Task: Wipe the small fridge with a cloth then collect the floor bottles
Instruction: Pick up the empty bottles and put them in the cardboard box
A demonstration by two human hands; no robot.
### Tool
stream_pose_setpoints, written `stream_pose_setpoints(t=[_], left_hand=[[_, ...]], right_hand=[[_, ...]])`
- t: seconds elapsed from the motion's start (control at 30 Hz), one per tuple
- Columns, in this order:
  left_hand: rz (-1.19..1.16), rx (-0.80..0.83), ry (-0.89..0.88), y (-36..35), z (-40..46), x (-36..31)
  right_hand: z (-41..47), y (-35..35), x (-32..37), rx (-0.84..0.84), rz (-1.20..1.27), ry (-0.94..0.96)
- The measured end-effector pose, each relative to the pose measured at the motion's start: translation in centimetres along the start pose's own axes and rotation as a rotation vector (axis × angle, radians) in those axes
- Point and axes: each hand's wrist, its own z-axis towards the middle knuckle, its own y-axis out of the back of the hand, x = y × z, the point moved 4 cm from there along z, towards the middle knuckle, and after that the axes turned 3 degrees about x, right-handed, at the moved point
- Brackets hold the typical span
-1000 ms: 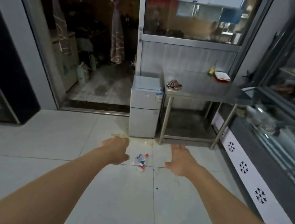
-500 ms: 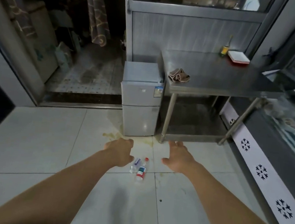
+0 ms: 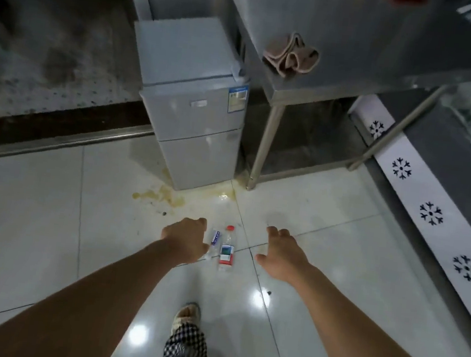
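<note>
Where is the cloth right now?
In the head view the cloth lies bunched on the steel table, near its front left corner, just right of the small fridge; neither hand touches it.

The left hand [image 3: 184, 241] hides part of the clear bottle [image 3: 214, 242]; the counter's [image 3: 361, 46] far end runs off-frame.

Glossy glazed floor tiles [image 3: 33, 214], smooth, mirroring ceiling lights as bright spots. Small fridge [image 3: 195, 109]: smooth painted casing, light satin sheen on door fronts, paper label near upper corner. Table [image 3: 361, 40]: brushed stainless steel, matt-grey top, polished tubular legs. Cloth [image 3: 290, 56]: soft woven fabric, matt, crumpled. Bottle [image 3: 226, 249]: clear thin plastic, glossy, printed wrap label, red plastic cap. Second bottle [image 3: 214, 239]: clear plastic, partly hidden. Trouser leg [image 3: 185, 351]: checked woven cloth. Rough, mottled concrete-like flooring [image 3: 52, 49] beyond the metal threshold strip.
</note>
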Motion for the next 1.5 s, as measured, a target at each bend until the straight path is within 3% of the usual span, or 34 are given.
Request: stream_pose_setpoints(t=[0.33, 0.63, 0.93, 1.23, 1.5], left_hand=[[-0.021, 0.105, 0.023, -10.2, 17.7, 5.2], [-0.032, 0.178, 0.077, -28.1, 34.8, 8.4], [-0.166, -0.026, 0.165, -39.7, 47.5, 8.0], [-0.301, -0.029, 0.194, -43.5, 52.2, 8.3], [-0.218, 0.005, 0.231, -39.8, 49.7, 8.2]], right_hand=[[16.9, -11.8, -0.3, 0.051, 0.061, -0.053], [34.7, -29.1, -4.9, 0.072, 0.121, -0.085], [47.2, -41.2, -8.8, -0.09, 0.271, -0.184], [50.7, -45.5, -9.7, -0.16, 0.354, -0.23], [47.7, -40.9, -10.3, -0.167, 0.327, -0.242]])
